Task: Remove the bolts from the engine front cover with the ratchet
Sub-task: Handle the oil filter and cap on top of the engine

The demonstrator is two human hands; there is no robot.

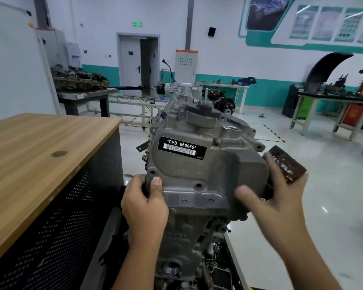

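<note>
The left hand is gripping the front cover edge, low in the frame. The blurry right hand is reaching with loose fingers, grasping nothing. The cover is looking heavy, hard metal, so both side edges seem best.

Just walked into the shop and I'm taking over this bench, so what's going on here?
A person stands over an engine beside a wooden workbench. The left hand grips the left edge of the grey front cover, thumb on its face. The right hand, blurred, is at the cover's right side, fingers spread. Several bolt holes along the cover's lower edge look empty. No ratchet is in view. The cover seems about ready to lift off.
</note>
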